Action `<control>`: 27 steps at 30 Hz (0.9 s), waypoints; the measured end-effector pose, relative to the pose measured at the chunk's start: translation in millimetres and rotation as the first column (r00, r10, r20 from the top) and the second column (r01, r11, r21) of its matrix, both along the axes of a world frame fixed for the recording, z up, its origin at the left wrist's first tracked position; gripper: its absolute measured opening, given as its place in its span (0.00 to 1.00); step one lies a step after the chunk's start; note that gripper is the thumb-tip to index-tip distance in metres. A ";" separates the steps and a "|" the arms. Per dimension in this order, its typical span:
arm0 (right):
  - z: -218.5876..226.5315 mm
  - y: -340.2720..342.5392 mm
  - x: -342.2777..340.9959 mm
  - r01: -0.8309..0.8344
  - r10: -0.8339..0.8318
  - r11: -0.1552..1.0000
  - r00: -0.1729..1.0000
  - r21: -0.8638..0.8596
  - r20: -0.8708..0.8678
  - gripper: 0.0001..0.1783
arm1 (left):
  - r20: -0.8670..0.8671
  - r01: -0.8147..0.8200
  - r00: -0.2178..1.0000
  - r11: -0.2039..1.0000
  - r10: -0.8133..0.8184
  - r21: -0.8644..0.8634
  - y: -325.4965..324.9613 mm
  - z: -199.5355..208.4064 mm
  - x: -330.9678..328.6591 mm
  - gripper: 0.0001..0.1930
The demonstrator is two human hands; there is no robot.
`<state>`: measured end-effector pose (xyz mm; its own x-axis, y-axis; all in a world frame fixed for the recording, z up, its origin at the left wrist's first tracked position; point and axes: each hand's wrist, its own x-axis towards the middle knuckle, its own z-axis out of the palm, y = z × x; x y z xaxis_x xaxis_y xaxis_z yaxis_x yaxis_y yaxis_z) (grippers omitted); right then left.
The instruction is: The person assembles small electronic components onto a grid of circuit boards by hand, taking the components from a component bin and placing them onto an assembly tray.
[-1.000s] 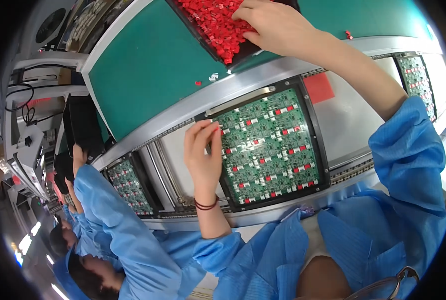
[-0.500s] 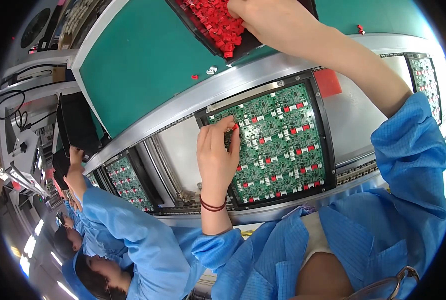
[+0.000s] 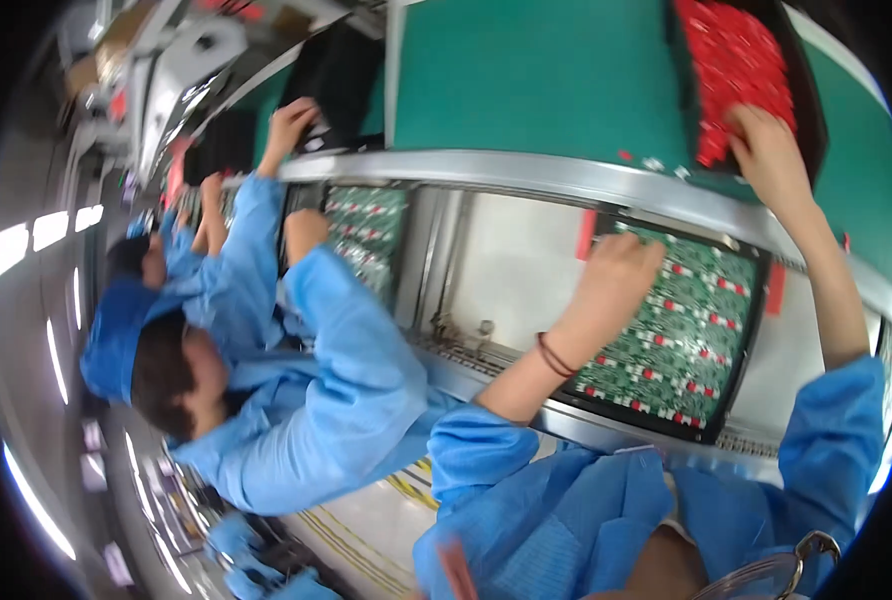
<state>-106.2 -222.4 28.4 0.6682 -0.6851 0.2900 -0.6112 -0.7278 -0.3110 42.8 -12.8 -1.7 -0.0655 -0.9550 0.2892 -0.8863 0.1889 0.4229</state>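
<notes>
We see our view swing left, so the board (image 3: 681, 335) now sits farther right. Our left hand (image 3: 614, 285) covers its far left part; our right hand (image 3: 772, 162) touches red bits (image 3: 734, 65). We can't tell either grip.

From the left hand (image 3: 624, 275), room opens toward eleven o'clock over green worktop (image 3: 526, 85), beyond a metal rail (image 3: 496, 170); a black bin (image 3: 808, 105) obstructs one o'clock.

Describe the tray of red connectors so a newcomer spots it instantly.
Start at the green worktop beyond the metal rail. Toward its right stands a black tray, the wearer's right hand at its near end. Its bright red heap of connectors sets it apart from the black bins farther left.
</notes>
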 end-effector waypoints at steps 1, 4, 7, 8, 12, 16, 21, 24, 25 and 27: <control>1.3 -2.1 -4.9 0.014 -0.014 0.999 1.000 -0.042 -0.007 0.09 | 0.029 -0.009 1.000 0.999 0.010 -0.038 -1.0 3.7 -4.0 0.12; 1.7 -12.9 -0.1 -0.071 0.074 0.979 0.997 -0.192 0.007 0.07 | 0.109 -0.023 0.993 0.994 0.035 -0.107 4.3 -1.2 0.4 0.11; 10.2 -17.1 -2.0 -0.056 0.071 0.972 0.996 -0.229 0.061 0.06 | 0.120 0.008 0.993 0.996 0.003 -0.091 5.3 -0.7 5.6 0.10; 10.5 -18.5 -1.3 -0.052 0.069 0.976 0.995 -0.210 0.072 0.06 | 0.118 -0.009 0.993 0.995 0.021 -0.103 5.5 -3.4 6.3 0.10; 19.1 -14.6 14.5 -0.077 0.111 0.958 0.988 -0.275 0.109 0.08 | 0.011 -0.029 0.999 0.980 0.031 -0.195 6.8 -15.8 11.6 0.09; 19.4 -16.1 11.4 -0.064 0.080 0.991 0.987 -0.120 0.137 0.08 | -0.022 -0.037 0.999 0.990 0.034 -0.137 9.2 -17.0 12.5 0.11; 23.9 -15.7 1.7 0.002 0.005 1.000 0.977 -0.031 0.211 0.08 | 0.026 0.012 1.000 0.990 -0.009 -0.140 8.0 -16.4 8.9 0.14; 38.7 -0.8 -0.6 0.012 -0.003 1.000 0.954 -0.027 0.301 0.08 | -0.022 0.041 0.999 0.979 -0.046 -0.198 7.6 -12.5 9.4 0.16; 47.2 9.8 4.7 0.009 -0.012 1.000 0.952 0.010 0.306 0.08 | -0.018 0.029 0.999 0.978 -0.033 -0.206 8.9 -12.1 10.3 0.17; 56.2 31.1 14.0 -0.065 -0.011 0.980 0.925 0.188 0.379 0.08 | -0.027 0.021 0.999 0.981 -0.026 -0.193 11.9 -16.8 13.2 0.17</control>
